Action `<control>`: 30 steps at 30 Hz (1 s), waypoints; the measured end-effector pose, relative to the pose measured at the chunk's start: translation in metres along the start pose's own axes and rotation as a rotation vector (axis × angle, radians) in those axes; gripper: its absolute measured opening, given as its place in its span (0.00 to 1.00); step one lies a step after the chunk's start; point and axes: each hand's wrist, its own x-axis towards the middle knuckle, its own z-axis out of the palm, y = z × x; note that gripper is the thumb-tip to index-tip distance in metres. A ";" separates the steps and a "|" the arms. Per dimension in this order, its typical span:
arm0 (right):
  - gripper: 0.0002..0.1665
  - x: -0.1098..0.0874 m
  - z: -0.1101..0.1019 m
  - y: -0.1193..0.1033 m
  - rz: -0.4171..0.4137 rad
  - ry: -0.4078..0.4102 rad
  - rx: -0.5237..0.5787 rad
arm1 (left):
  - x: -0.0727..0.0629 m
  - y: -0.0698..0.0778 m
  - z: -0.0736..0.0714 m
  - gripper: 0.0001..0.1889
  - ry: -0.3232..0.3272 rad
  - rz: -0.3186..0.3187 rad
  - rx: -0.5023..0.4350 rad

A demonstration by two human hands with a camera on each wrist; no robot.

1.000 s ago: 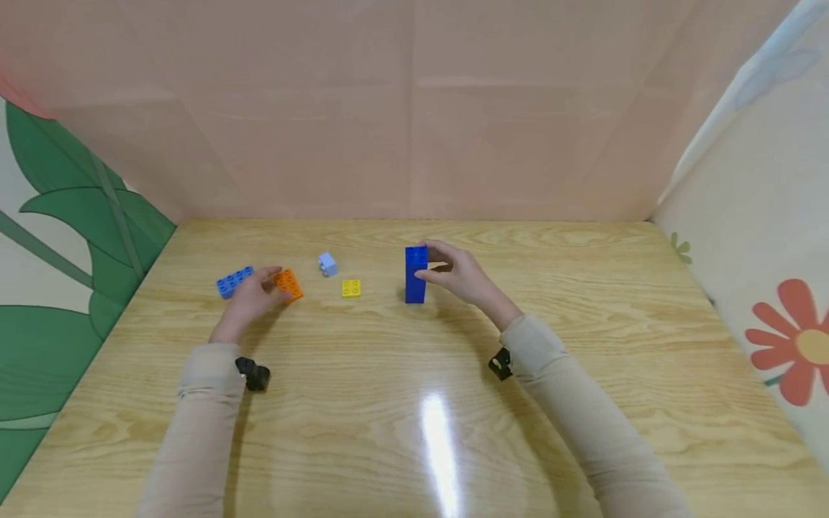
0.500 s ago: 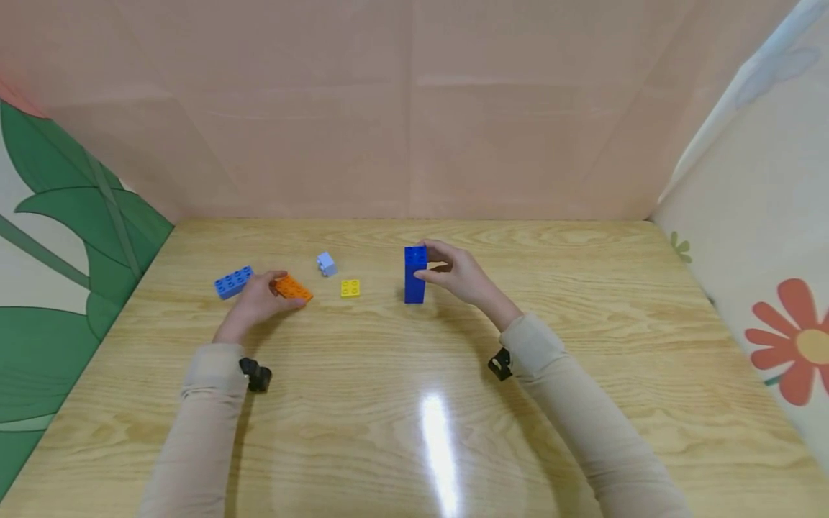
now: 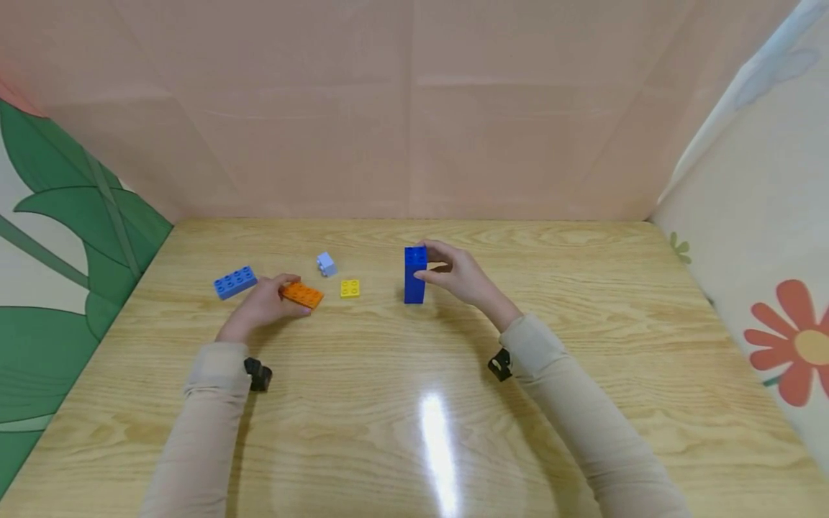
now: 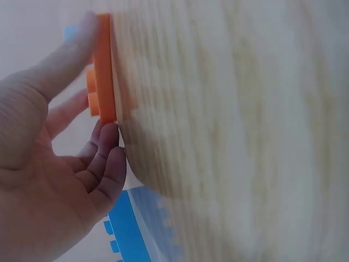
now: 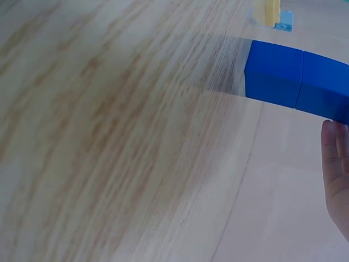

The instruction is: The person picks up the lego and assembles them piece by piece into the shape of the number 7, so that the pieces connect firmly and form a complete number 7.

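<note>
My left hand (image 3: 264,302) grips a flat orange building brick (image 3: 303,294) between thumb and fingers. In the left wrist view the orange brick (image 4: 103,65) stands on edge to that camera, low over the tabletop, its studs toward the palm. My right hand (image 3: 461,275) holds the upper part of an upright dark blue brick tower (image 3: 415,284) between thumb and fingers. The right wrist view shows two stacked blocks of the blue tower (image 5: 297,76), with fingers (image 5: 332,153) beside it. Right of the orange brick lies a small yellow brick (image 3: 350,288).
A medium blue brick (image 3: 235,283) lies left of my left hand. A light blue brick (image 3: 327,264) lies on its side behind the yellow one. Everything rests on a wooden table (image 3: 363,403), with a pinkish cloth wall (image 3: 414,115) behind it.
My left hand has moved right and slightly nearer, turning the orange brick, and its grip now shows thumb and fingers at the brick's ends. The right hand and blue tower have stayed put.
</note>
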 end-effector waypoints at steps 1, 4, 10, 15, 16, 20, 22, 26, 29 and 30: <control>0.33 0.000 0.000 0.000 0.001 0.000 0.000 | 0.000 0.000 0.000 0.36 -0.003 -0.003 0.002; 0.33 0.000 0.000 0.001 0.002 0.002 0.002 | 0.000 -0.002 0.001 0.31 0.003 -0.002 0.005; 0.34 -0.001 0.003 0.001 -0.002 0.011 0.018 | 0.000 -0.001 0.002 0.25 0.041 -0.008 -0.020; 0.33 -0.002 0.005 0.002 0.005 0.017 0.033 | -0.003 0.001 0.001 0.27 0.065 -0.043 -0.092; 0.33 -0.002 0.005 0.002 0.004 0.019 0.035 | -0.003 0.002 0.001 0.27 0.067 -0.049 -0.111; 0.31 -0.003 0.008 0.004 -0.019 0.033 0.043 | -0.004 0.007 -0.001 0.27 0.106 -0.034 -0.174; 0.30 -0.003 0.009 0.004 -0.036 0.041 0.047 | -0.004 0.009 -0.002 0.27 0.131 -0.014 -0.188; 0.29 -0.003 0.010 0.005 -0.049 0.044 0.052 | -0.004 0.017 -0.003 0.26 0.167 0.042 -0.180; 0.29 -0.003 0.009 0.004 -0.043 0.039 0.053 | -0.006 0.023 -0.003 0.26 0.181 0.074 -0.175; 0.29 -0.002 0.009 0.003 -0.042 0.037 0.052 | -0.006 0.025 -0.003 0.26 0.187 0.080 -0.179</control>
